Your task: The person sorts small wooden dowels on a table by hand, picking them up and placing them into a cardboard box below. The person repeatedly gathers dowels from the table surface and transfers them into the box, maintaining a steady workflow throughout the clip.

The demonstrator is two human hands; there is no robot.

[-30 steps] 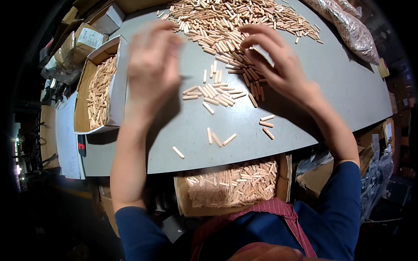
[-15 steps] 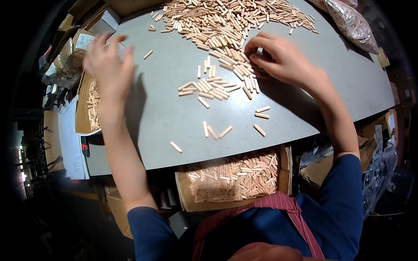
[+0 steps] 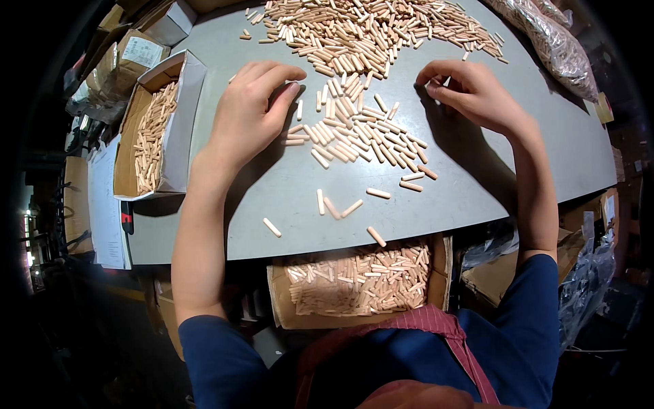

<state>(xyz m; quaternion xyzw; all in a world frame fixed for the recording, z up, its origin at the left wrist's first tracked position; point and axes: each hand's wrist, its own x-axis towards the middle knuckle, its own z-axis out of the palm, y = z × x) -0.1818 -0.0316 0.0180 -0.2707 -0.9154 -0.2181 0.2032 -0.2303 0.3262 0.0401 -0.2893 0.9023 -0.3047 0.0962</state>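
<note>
Short wooden dowel pins point(image 3: 334, 140) lie loose in a spread group on the grey table, between my two hands. My left hand point(image 3: 255, 105) hovers at the group's left edge, thumb and forefinger apart and no pin visible between them. On the other side, my right hand point(image 3: 470, 92) is over bare tabletop, its fingers bent and the thumb a little away from the forefinger; I see nothing held in it. Its inner fingers are partly hidden. A large heap of the same pins point(image 3: 354, 31) covers the table's far side. Several single pins point(image 3: 378, 193) lie nearer the front edge.
Left of my left hand stands a white cardboard box point(image 3: 184, 116) partly filled with pins. Below the table's front edge, an open carton point(image 3: 289, 317) holds many more. A clear plastic bag point(image 3: 555, 51) lies far right. Papers point(image 3: 109, 211) hang over the left edge.
My left hand has come right, from over the white box to beside the loose pins. My right hand has moved slightly right, off the pins. More pins now lie spread in the middle group.
</note>
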